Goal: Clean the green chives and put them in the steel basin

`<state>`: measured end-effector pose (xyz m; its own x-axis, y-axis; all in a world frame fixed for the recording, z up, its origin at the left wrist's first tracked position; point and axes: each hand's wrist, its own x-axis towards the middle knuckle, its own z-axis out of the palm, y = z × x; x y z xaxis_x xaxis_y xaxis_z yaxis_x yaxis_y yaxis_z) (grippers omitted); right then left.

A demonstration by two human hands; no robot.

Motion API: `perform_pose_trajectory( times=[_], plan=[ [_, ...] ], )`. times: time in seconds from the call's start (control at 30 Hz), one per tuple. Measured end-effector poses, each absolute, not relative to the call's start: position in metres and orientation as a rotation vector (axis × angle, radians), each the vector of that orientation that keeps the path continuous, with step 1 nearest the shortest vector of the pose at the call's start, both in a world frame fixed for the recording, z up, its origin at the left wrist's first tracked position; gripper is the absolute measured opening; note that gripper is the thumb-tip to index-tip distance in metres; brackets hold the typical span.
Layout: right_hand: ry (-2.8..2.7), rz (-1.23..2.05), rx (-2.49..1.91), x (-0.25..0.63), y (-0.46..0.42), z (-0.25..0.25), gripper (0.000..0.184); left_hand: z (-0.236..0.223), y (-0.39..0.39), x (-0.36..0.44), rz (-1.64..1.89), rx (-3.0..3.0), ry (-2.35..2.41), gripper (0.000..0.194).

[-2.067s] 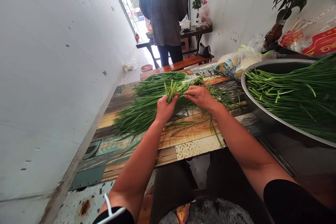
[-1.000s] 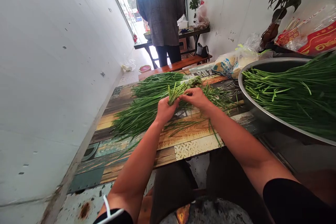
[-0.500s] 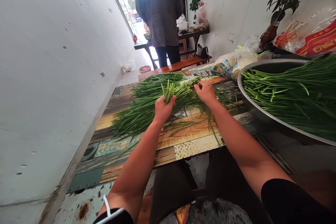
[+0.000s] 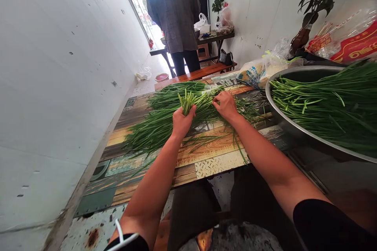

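Note:
A bunch of garlic chives stands up out of my left hand, whose fingers are wrapped round it, pale cut ends upward. My right hand is just to the right, thumb and fingers pinched together at the stem ends of the pile; what they hold, if anything, is too small to make out. Under and behind both hands spreads a pile of long green chives on the wood-patterned table. Loose trimmings lie right of my right hand.
A large metal basin full of chives stands at the right. Behind it are a plastic bag, a potted plant and a red package. A person stands beyond a bench, back turned. A white wall runs along the left.
My right hand has moved a little left, closer to the left hand. The left hand keeps hold of its bunch. The person at the back has shifted slightly left.

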<state>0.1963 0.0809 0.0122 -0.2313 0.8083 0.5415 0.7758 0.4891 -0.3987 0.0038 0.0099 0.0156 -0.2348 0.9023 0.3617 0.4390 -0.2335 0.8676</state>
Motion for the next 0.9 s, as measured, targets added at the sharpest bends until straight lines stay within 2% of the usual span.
perform_pose_trajectory(
  times=[0.13, 0.23, 0.47, 0.73, 0.9],
  plan=[
    [-2.027, 0.040, -1.282, 0.196, 0.082, 0.009, 0.012, 0.013, 0.011, 0.003, 1.502, 1.594, 1.535, 0.036],
    [-2.011, 0.141, -1.340, 0.196, 0.085, 0.008, 0.008, 0.012, 0.012, 0.003, 1.535, 1.582, 1.518, 0.034],
    [-1.772, 0.616, -1.333, 0.198, 0.078, 0.029, 0.009, 0.016, 0.009, 0.003, 1.504, 1.644, 1.549, 0.034],
    [-1.558, 1.309, -0.768, 0.201, 0.058, 0.052, 0.024, 0.021, 0.005, 0.006, 1.542, 1.726, 1.556, 0.030],
    [-1.426, 1.481, -0.666, 0.196, 0.057, 0.050, 0.032, 0.020, 0.005, 0.005, 1.411, 1.829, 1.571, 0.030]
  ],
)
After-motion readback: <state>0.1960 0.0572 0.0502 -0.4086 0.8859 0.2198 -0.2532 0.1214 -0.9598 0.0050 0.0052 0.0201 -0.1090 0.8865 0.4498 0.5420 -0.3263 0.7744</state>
